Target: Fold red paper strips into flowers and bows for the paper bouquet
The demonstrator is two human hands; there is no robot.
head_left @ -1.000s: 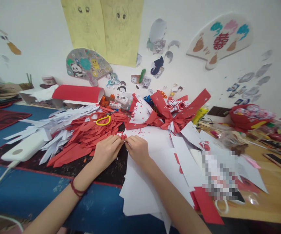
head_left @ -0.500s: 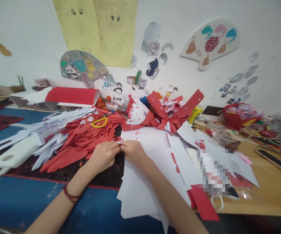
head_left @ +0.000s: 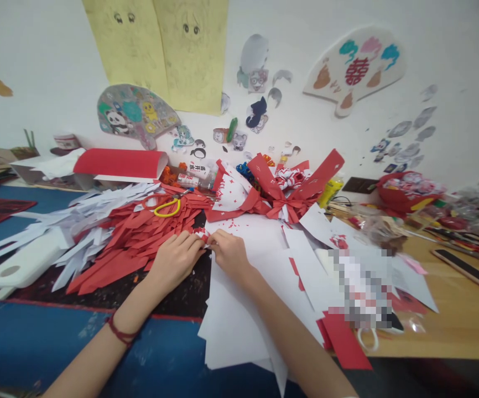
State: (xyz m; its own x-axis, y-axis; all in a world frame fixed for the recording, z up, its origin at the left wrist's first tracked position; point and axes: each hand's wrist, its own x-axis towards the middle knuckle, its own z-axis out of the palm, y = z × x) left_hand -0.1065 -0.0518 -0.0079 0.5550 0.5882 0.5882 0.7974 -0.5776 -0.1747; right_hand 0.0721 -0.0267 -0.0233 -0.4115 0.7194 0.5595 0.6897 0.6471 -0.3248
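A small folded piece of red and white paper [head_left: 200, 234] is pinched between my two hands, above the left edge of the white sheets [head_left: 239, 309]. My left hand [head_left: 178, 254] has its fingers curled round the left side of it. My right hand [head_left: 228, 251] grips its right side with thumb and fingertips; my fingers hide part of the paper. Just left lies a heap of red paper strips [head_left: 140, 237], with white paper strips [head_left: 94, 210] behind it. Scissors with a yellow and an orange handle [head_left: 167, 208] rest on the red heap.
Red and white paper bouquets [head_left: 289, 188] stand against the wall. A white power bank-like block [head_left: 24, 262] with a cable lies at left. Red paper pieces [head_left: 347, 340], a dark phone-like slab [head_left: 467, 268] and a red bowl of wrapped items [head_left: 405, 190] are at right.
Both hands have shifted slightly up, and the right fingers have loosened and re-pinched, so more of the red and white paper shows. The whole view has moved slightly.
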